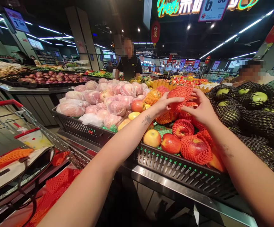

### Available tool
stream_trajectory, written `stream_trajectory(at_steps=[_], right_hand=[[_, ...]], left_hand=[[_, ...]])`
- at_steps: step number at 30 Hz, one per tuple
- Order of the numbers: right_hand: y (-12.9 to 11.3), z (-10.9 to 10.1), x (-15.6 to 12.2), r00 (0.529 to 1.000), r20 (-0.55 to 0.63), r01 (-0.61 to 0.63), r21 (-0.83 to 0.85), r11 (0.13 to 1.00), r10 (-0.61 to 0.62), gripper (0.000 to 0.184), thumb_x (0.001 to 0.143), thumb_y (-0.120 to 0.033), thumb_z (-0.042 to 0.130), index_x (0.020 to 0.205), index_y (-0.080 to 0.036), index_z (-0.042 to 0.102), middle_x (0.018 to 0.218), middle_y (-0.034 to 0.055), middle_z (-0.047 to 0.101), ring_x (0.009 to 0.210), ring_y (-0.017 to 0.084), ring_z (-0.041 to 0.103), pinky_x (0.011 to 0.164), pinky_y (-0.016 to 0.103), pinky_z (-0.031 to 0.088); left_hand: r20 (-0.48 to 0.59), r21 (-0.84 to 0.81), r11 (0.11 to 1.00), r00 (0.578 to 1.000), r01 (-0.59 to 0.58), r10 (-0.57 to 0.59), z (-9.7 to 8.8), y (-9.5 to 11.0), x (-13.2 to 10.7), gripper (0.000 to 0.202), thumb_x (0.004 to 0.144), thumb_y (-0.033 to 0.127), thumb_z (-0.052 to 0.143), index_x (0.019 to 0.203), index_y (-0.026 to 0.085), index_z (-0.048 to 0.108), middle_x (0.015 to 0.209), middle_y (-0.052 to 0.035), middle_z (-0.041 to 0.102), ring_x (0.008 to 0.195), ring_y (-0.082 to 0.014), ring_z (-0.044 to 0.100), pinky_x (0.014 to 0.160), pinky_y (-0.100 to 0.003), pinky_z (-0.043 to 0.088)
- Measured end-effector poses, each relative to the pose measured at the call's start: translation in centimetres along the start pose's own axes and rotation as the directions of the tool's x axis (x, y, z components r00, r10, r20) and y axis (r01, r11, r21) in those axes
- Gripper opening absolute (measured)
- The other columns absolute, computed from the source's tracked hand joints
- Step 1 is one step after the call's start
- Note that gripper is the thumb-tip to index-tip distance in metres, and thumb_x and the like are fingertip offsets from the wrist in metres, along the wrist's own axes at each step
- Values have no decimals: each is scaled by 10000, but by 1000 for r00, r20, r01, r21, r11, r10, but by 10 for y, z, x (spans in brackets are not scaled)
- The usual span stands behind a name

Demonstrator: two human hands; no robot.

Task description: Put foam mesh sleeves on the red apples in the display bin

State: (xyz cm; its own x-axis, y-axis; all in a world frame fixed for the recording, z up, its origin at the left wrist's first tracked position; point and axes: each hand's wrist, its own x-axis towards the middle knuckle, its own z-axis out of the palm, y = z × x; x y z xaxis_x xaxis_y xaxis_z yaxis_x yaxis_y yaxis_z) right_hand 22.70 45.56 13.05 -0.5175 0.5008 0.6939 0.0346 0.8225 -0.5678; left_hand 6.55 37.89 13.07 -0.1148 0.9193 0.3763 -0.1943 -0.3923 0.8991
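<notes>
Above the fruit display, my two hands are raised around a red apple (172, 93) partly covered by a red foam net (185, 91). My left hand (164, 103) grips the apple from the left, its thumb stretched along the top. On the other side, my right hand (204, 107) has its fingers curled at the net's right end; its fingertips are partly hidden by the net. Below them a black plastic crate (174, 167) holds loose apples, such as a yellow-red apple (152, 138) and a bare red apple (171, 143), beside a netted apple (195, 148).
Plastic-wrapped pink fruits (115, 107) fill the crate's left part. Green fruits in black nets (259, 99) are piled at right. A shopping cart (23, 108) with a bag and cup stands at left. One person (129, 66) stands behind the display, another (247, 74) at right.
</notes>
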Motion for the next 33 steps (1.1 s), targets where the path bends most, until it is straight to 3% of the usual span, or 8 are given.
stream_trajectory(at_steps=[7,11,14,19,22,26,29,33], right_hand=[[-3,-2,1,997,21,72,49,996,-74,635,699,-384,778,1279,-299,532,1305,82,632,1176,299,627,959,487,571],[10,-7,8,991,-127,54,109,993,-40,355,792,-407,661,1116,-310,554,1171,61,639,1122,305,631,971,550,553],[10,-10,8,976,-211,70,114,991,-45,376,828,-485,653,1142,-323,524,1233,75,595,1198,319,596,1009,559,529],[-12,-4,-1,976,61,215,-99,972,-210,870,683,-571,833,1405,-320,418,1475,112,482,1369,360,495,1111,545,455],[-16,-3,-4,961,155,256,-190,948,-228,846,624,-519,877,1344,-279,502,1407,109,565,1312,373,552,1133,571,427],[-11,-5,-3,985,120,147,-214,966,-123,767,585,-510,891,1231,-256,565,1315,107,640,1220,384,611,1082,599,456],[-12,-4,-3,999,16,40,-196,980,-37,807,537,-547,914,1200,-252,561,1272,113,652,1185,393,618,1049,608,469],[-17,1,-2,982,-153,-117,-17,993,113,809,472,-522,942,1122,-257,540,1213,111,651,1155,371,621,1003,558,498]], left_hand=[[-5,30,997,998,-65,65,0,0,-2,562,640,419,883,1072,157,640,1136,-124,729,1025,-256,698,890,-357,548],[-52,36,995,994,-93,95,-1,1,-2,566,636,426,876,1057,143,626,1161,-135,724,1106,-284,679,962,-394,531],[-41,42,993,993,-108,109,-1,0,-1,594,623,417,878,1078,146,610,1194,-133,713,1152,-291,661,989,-393,516],[64,122,987,993,-108,101,-5,-3,1,635,647,476,858,1136,150,616,1209,-138,696,1108,-271,668,976,-384,509],[150,372,910,979,-183,136,-9,-3,1,607,673,505,851,1117,146,648,1156,-120,703,1056,-243,660,945,-362,499],[138,698,664,960,-270,245,-14,0,2,519,842,663,651,802,146,670,849,-58,692,863,-193,641,825,-321,484],[24,642,723,950,-254,312,-16,2,6,589,976,646,424,750,146,639,850,-69,694,790,-158,643,742,-281,493],[-96,636,750,946,-182,310,-19,4,10,340,1007,351,446,857,126,652,992,-99,719,880,-157,679,745,-254,523]])
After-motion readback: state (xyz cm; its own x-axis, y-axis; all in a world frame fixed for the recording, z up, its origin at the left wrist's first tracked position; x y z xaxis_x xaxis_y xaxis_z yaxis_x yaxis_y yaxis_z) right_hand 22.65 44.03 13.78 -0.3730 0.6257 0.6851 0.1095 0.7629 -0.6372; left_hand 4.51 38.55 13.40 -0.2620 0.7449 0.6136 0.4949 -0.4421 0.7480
